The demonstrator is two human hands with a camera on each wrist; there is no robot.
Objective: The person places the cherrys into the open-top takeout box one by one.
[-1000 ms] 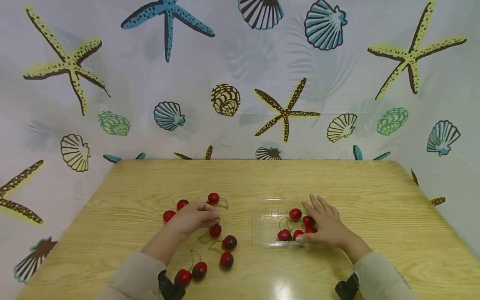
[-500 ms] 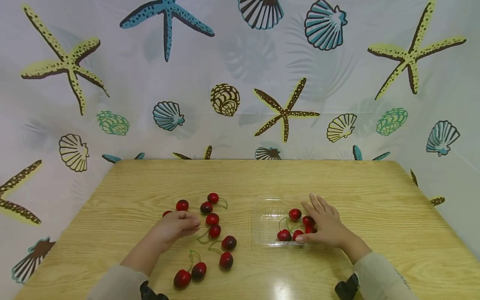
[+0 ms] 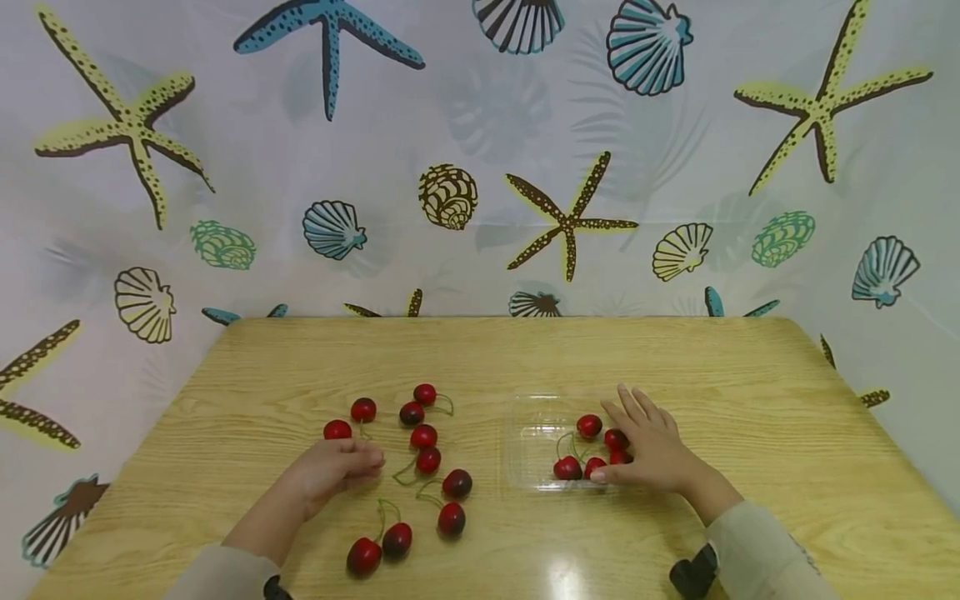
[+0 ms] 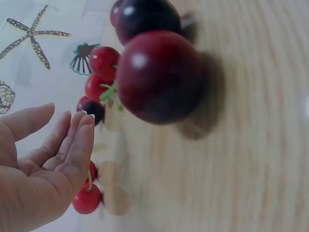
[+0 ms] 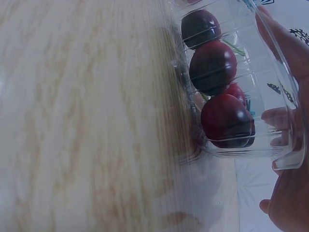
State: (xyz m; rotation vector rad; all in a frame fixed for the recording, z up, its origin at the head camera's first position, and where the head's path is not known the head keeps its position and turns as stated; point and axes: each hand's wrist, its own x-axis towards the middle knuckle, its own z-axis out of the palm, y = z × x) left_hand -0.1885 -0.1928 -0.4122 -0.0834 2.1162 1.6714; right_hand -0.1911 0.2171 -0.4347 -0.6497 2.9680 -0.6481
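Note:
My left hand point(image 3: 333, 471) is just above the left part of the table, its fingers extended and close together. In the left wrist view the palm of the left hand point(image 4: 48, 159) is bare, with nothing between fingers and thumb. Loose red cherries point(image 3: 428, 460), several with green stems, lie beside and in front of it. My right hand point(image 3: 651, 446) rests with spread fingers at the right end of a clear plastic container point(image 3: 536, 482), its thumb at the near rim. Inside, several cherries point(image 5: 212, 67) sit gathered at the right end, partly hidden behind that hand.
The wooden table point(image 3: 480, 358) reaches back to a hanging cloth point(image 3: 420, 100) printed with starfish and shells. Two cherries point(image 3: 364, 556) lie nearest the front edge, left of centre. Wrist cameras are strapped over both sleeves point(image 3: 761, 546).
My left hand has drawn back leftward and down from among the loose cherries, uncovering several that it hid. The right hand and the container have stayed in place.

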